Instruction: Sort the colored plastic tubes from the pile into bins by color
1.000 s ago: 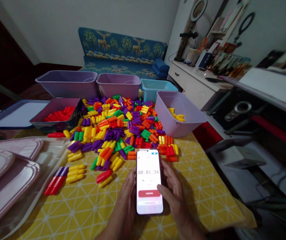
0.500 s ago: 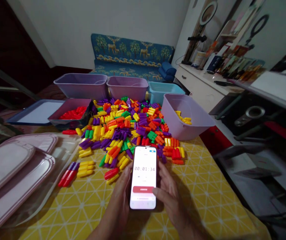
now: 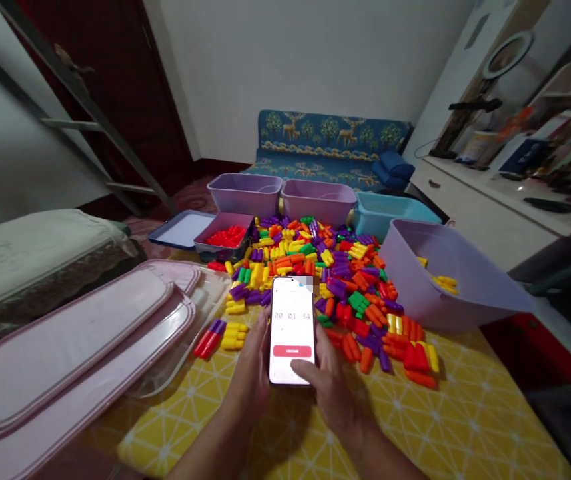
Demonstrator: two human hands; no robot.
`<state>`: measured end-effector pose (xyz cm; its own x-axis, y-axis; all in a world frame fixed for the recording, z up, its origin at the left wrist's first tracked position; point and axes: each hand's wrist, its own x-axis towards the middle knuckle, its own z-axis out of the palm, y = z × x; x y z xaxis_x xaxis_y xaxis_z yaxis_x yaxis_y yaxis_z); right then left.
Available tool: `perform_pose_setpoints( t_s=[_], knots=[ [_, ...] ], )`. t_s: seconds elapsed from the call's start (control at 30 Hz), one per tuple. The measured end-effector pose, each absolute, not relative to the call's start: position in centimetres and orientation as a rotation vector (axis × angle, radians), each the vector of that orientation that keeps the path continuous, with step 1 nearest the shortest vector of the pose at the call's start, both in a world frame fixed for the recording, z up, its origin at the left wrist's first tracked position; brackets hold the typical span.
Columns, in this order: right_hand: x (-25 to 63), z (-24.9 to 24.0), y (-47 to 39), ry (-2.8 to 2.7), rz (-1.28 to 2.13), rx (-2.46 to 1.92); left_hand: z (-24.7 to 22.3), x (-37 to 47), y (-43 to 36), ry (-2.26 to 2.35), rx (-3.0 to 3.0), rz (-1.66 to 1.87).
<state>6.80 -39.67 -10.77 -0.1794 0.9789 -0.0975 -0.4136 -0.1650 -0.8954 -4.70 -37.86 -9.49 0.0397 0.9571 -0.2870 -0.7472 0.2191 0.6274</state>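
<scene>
Phone (image 3: 290, 330) + both hands have shifted twd the tabletop's (image 3: 465, 427) left edge since half a sec ago, & the R thumb (image 3: 304, 369) has dropped below the red btn (image 3: 285, 351). Phone's held up over the near half of the tabletop, its top end overlapping the pile in view. L hand (image 3: 251, 373) is clamped on its left side, R hand (image 3: 334, 387) on the right w/ thumb over the screen; can't tell if it's touching. Timer (image 3: 292, 317) reads 00 01 34. Pile (image 3: 260, 275) of bright pcs fills the middle out twd the far edge, w/ yellow pcs (image 3: 234, 335) just left of the L hand. Lids (image 3: 75, 347) overlap along the left edge; tin (image 3: 222, 254) of red pcs is nr the far-left corner. 2 purple bins (image 3: 246, 200) + a blue bin (image 3: 390, 217) line the far edge, lilac bin (image 3: 422, 305) w/ some yellow pcs by the right edge.
</scene>
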Motion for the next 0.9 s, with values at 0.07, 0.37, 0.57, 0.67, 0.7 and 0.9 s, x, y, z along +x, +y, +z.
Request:
perform_pose_setpoints(
  t_s=[0.07, 0.37, 0.57, 0.67, 0.7, 0.9],
  knots=[
    [6.8, -11.3, -39.9, -0.917, 1.578, -0.909, -9.8, -4.6, -37.8, 0.742, 0.342, 1.37],
    [7.2, -11.7, -40.6, -0.953, 1.487, -1.042, -10.6, -4.2, -38.3, 0.77, 0.297, 1.369],
    [7.2, -11.9, -40.7, -0.948, 1.495, -1.048, -10.6, -4.0, -38.5, 0.835, 0.306, 1.376],
    [7.5, -12.3, -40.7, -0.989, 1.484, -1.057, -10.7, -3.9, -38.7, 0.841, 0.34, 1.39],
    [7.6, -12.3, -40.7, -0.997, 1.481, -1.065, -10.8, -3.9, -38.7, 0.834, 0.355, 1.388],
    [7.7, -11.7, -40.7, -1.046, 1.483, -1.12, -10.7, -4.0, -39.0, 0.822, 0.382, 1.367]
  ],
)
